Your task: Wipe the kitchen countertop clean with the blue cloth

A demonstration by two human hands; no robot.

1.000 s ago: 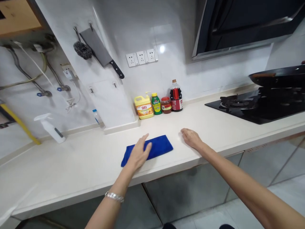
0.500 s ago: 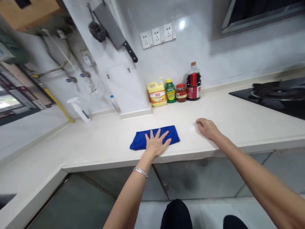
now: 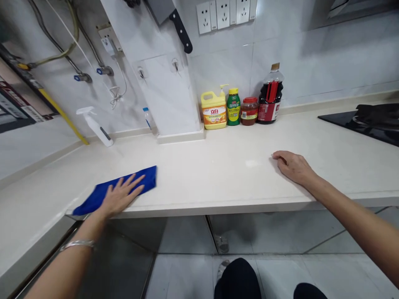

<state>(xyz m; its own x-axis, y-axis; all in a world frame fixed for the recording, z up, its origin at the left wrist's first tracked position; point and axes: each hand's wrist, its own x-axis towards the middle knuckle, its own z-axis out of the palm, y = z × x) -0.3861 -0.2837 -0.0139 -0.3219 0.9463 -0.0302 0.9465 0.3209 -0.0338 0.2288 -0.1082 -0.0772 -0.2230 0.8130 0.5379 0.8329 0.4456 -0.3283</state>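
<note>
Plainly, the blue cloth [image 3: 149,177] was the strongest color on the pale countertop [image 3: 205,174]: a deep, even blue with a matte surface. It lay flattened into a long strip, slanting across the counter at the person's left, close to the front edge. Its right end was broad and nearly squared off, while its left end narrowed to a point near the inner corner where the counter turned. Along the far side, the outline ran slightly uneven.

The left hand [image 3: 120,198] lay palm down on the cloth, wide, with its fingers spread across the fabric and covering part of the near side. A silvery bracelet [image 3: 77,244] circled that wrist. The right hand [image 3: 293,166] rested on the bare counter well apart from the cloth, narrow, its fingers bent inward; how far they closed under the palm, I could not tell.

Behind the cloth, a white spray bottle [image 3: 94,126] leaned near the wall. Farther right stood a yellow jug [image 3: 213,111], a green bottle [image 3: 233,107], a red-lidded jar [image 3: 249,112] and a tall dark bottle [image 3: 270,94], side by side in a row.
</note>
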